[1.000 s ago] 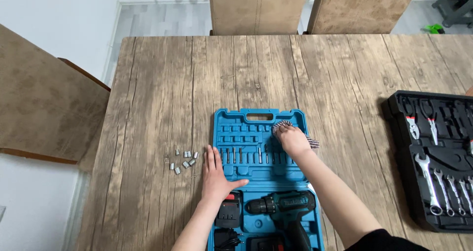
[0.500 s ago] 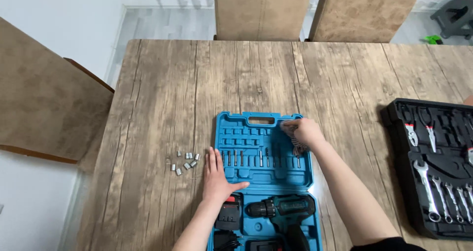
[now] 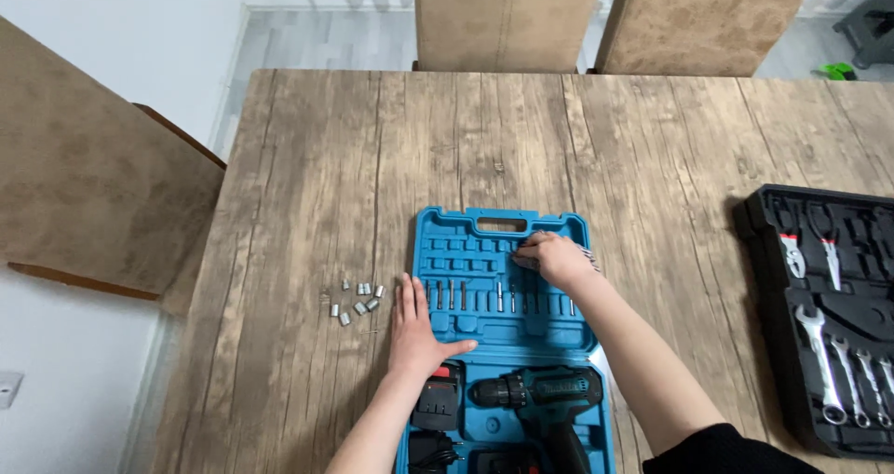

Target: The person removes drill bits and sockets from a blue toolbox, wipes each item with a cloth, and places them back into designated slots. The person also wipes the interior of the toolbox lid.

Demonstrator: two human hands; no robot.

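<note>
The blue drill case (image 3: 503, 344) lies open on the wooden table (image 3: 372, 157). The right hand (image 3: 551, 256) curls over the case's upper bit slots; I cannot tell whether it pinches a bit. The left hand (image 3: 414, 323) lies flat, fingers spread, on the case's left edge. Small steel sockets (image 3: 356, 300) sit just left of the case: light, hard, slippery, best pinched by their sides.

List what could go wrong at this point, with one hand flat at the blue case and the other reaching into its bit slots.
1. The small metal sockets lie loose on the table beside the left hand; a sweep could scatter them.
2. The right hand covers the slots in the blue case, so a bit could be misplaced or knocked loose.
</note>
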